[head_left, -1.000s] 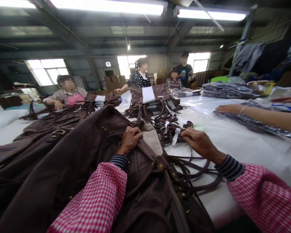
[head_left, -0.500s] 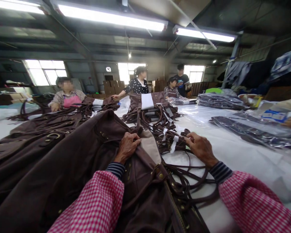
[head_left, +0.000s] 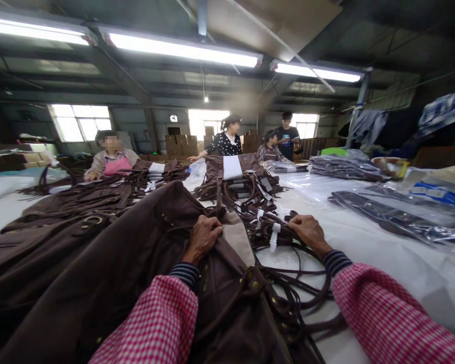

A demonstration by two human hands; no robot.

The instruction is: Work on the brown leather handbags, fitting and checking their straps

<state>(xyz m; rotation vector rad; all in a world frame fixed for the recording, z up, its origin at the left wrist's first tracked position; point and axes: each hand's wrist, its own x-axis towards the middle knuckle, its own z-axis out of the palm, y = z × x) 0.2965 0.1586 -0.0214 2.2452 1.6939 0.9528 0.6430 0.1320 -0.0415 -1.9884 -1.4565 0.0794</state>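
A dark brown handbag (head_left: 109,258) with brass fittings and a beige lining lies before me. My left hand (head_left: 202,237) is closed on the edge of this bag, thumb and fingers pinched beside the lining. To the right, my right hand (head_left: 309,232) pinches the end of a bundle of brown straps (head_left: 284,230), which has a white paper band (head_left: 275,237) around it. Loose straps (head_left: 299,288) curl across the table under my right wrist. Beyond my hands, another brown bag (head_left: 250,164) with a white wrap stands among more handles.
More brown bags (head_left: 72,202) lie piled at the left. Plastic-wrapped bags (head_left: 387,212) rest on the white table (head_left: 394,268) at the right, with another wrapped stack (head_left: 345,167) behind. Several people are across the table, one in a pink apron (head_left: 117,165).
The whole view has shifted slightly downward in the picture. My right hand has drawn a little closer over the strap bundle; my left hand keeps its hold on the bag edge.
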